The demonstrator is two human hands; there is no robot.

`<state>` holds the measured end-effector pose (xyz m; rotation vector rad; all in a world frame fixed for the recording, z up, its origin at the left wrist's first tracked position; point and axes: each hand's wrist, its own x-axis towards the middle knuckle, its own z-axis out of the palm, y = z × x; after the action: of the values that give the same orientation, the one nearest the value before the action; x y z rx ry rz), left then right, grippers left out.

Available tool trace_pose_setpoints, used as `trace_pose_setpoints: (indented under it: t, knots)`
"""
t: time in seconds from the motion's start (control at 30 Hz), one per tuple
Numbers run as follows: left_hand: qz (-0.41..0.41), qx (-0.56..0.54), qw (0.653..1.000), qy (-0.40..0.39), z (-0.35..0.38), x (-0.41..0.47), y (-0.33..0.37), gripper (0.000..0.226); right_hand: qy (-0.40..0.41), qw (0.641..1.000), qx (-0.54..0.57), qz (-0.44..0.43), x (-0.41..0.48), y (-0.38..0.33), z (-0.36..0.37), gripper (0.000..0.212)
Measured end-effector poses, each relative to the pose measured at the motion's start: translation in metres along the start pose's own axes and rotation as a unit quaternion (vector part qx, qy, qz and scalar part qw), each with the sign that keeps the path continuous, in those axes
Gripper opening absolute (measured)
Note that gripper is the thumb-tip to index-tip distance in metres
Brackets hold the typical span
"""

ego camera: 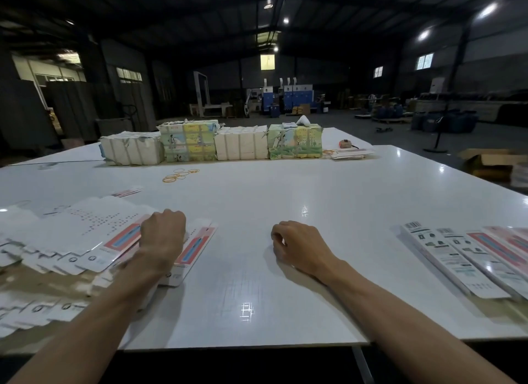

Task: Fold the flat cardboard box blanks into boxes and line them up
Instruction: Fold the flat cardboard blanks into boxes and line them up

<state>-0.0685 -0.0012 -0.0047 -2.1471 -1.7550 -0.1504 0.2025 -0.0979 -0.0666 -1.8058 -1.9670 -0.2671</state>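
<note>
Your left hand (163, 235) sits on the blanks (85, 235) at lower left, fingers curled under, grip unclear; your right hand (297, 246) rests loosely curled and empty on the table (257, 198), boxes (454, 258) lower right.

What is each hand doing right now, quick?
Left hand: on the flat blanks, fingers curled out of sight; grip cannot be told.
Right hand: rests on the table, loosely curled, holding nothing.

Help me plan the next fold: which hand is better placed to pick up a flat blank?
Left. The left hand rests on the pile of flat blanks; the right hand lies on the bare table, apart from them, holding nothing.
</note>
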Motion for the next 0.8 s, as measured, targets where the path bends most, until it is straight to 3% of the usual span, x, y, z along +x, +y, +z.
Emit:
trace_pose_setpoints:
  t: [0.1, 0.3, 0.4, 0.57, 0.67, 0.73, 0.8]
  knots:
    - [0.006, 0.029, 0.999, 0.041, -0.002, 0.003, -0.001, 0.021, 0.000, 1.000, 0.001, 0.001, 0.000, 0.001, -0.001, 0.010]
    - [-0.005, -0.038, 0.997, 0.071, -0.009, 0.019, -0.006, 0.018, -0.002, 1.000, 0.007, -0.002, 0.001, 0.000, -0.002, 0.009]
    - [-0.025, -0.035, 0.997, 0.057, -0.014, 0.025, -0.008, 0.017, 0.001, 1.000, 0.009, -0.007, 0.000, 0.002, -0.001, 0.009]
    - [0.006, -0.229, 0.973, 0.036, -0.016, 0.034, -0.006, 0.019, 0.013, 1.000, 0.026, -0.009, 0.003, 0.009, 0.004, 0.009]
    - [0.065, -0.422, 0.904, 0.012, -0.030, 0.035, 0.008, 0.013, 0.039, 0.997, 0.060, 0.001, 0.007, 0.012, 0.007, 0.010]
    - [0.099, -0.569, 0.815, -0.051, -0.034, 0.033, 0.024, 0.012, 0.093, 0.980, 0.170, 0.042, 0.011, 0.011, 0.006, 0.012]
    - [0.118, -0.654, 0.733, -0.142, -0.033, 0.028, 0.044, 0.018, 0.138, 0.932, 0.323, 0.088, 0.016, 0.012, 0.000, 0.011]
